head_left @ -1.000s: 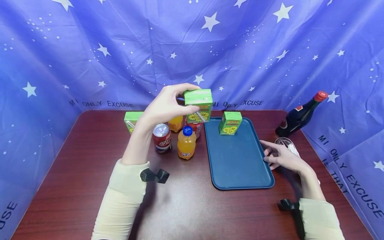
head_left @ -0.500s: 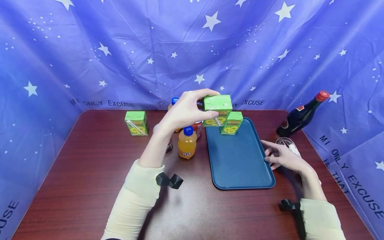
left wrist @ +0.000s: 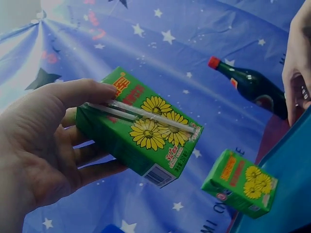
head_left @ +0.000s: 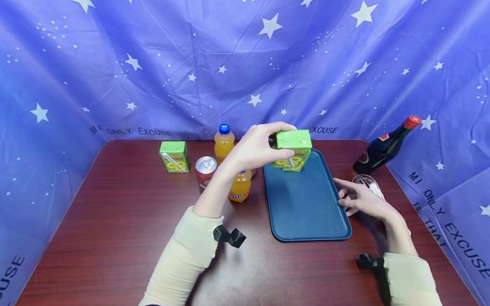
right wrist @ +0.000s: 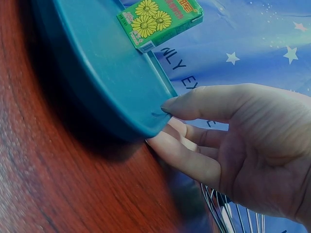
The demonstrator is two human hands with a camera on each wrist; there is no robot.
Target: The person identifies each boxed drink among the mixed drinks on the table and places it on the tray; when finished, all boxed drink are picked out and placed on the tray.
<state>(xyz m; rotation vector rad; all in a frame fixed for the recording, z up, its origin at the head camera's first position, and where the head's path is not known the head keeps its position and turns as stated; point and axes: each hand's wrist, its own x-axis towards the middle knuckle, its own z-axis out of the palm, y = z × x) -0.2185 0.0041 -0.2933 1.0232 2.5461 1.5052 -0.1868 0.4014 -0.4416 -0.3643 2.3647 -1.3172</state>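
Observation:
My left hand (head_left: 254, 148) grips a green drink carton (left wrist: 141, 131) between thumb and fingers, above the far left part of a blue tray (head_left: 306, 212). Yellow flowers cover the carton's front, and a wrapped straw runs slantwise along it, under my thumb. A matching carton (left wrist: 243, 184) stands at the far end of the tray; in the head view the held one hides most of it. At the tray's right side my right hand (head_left: 363, 202) pinches the rim, thumb on top and fingers below, as the right wrist view shows.
Left of the tray stand an orange drink bottle (head_left: 240, 187), a second bottle (head_left: 224, 142) behind it and a red can (head_left: 206, 166). Farther left is another green carton (head_left: 175, 157). A dark bottle (head_left: 386, 146) and a wire object (head_left: 369, 185) lie beyond my right hand.
My left hand has carried the green carton rightward and somewhat lower, from over the bottles to over the tray. My right hand keeps its place on the tray's rim.

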